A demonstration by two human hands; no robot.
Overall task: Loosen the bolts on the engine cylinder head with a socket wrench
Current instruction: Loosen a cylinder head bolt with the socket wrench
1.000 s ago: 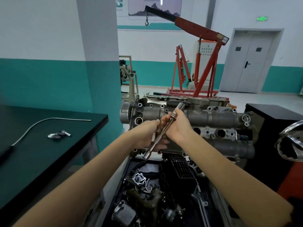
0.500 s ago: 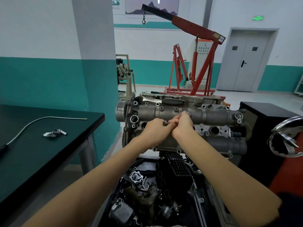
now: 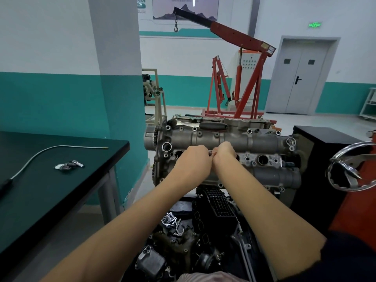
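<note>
Fingers of both hands curl together against the head (image 3: 203,139), left hand (image 3: 193,161) and right hand (image 3: 223,153) touching, pinching a small metal end (image 3: 210,153); probably the wrench, mostly hidden. A second ago slanted down across the head's face in plain view; now drawn in end-on between the knuckles. Likely seating the socket on a bolt, no loosening yet. Below the head, a parts tray (image 3: 183,241). Left of it, a bench (image 3: 61,190). Behind, a red hoist (image 3: 244,58).

Both forearms (image 3: 126,226) are bare; a dark sleeve (image 3: 350,255) covers the right upper arm, its edge ragged.
</note>
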